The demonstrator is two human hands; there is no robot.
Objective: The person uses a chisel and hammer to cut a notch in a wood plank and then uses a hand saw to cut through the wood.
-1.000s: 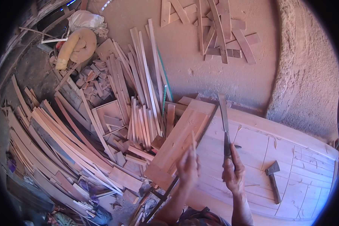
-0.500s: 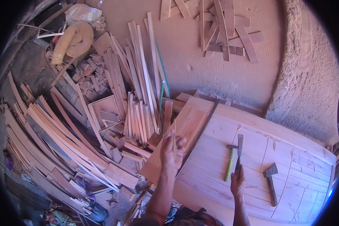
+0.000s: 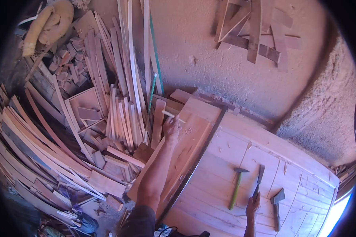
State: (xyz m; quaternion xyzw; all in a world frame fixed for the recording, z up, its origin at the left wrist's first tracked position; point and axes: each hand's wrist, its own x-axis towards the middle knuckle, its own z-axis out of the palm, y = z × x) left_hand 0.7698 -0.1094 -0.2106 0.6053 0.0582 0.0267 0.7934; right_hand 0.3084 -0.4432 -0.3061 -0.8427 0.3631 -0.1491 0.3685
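Note:
My left hand (image 3: 171, 130) is closed on a thin pale wood stick (image 3: 166, 113), held over the far part of a long brown board (image 3: 195, 138) at the left edge of a pale, panelled wooden piece (image 3: 213, 173) scattered with shavings. My right hand (image 3: 252, 206) grips the dark handle of a long flat-bladed tool (image 3: 260, 173), low over that panelled surface. Just left of it lies a green-handled hammer (image 3: 236, 189); to its right is a hatchet-like tool (image 3: 277, 209) with a dark head.
Many wood strips (image 3: 47, 142) and a pile of offcuts (image 3: 69, 63) fill the left side. A coiled yellowish hose (image 3: 47, 27) is at upper left. Narrow boards (image 3: 253, 47) rest against the back wall (image 3: 186, 47). Rough plaster (image 3: 316, 118) borders the right.
My left hand has moved up and left with the stick, over the brown board. My right hand has brought the bladed tool down from upright to low beside the hammer, uncovering it.

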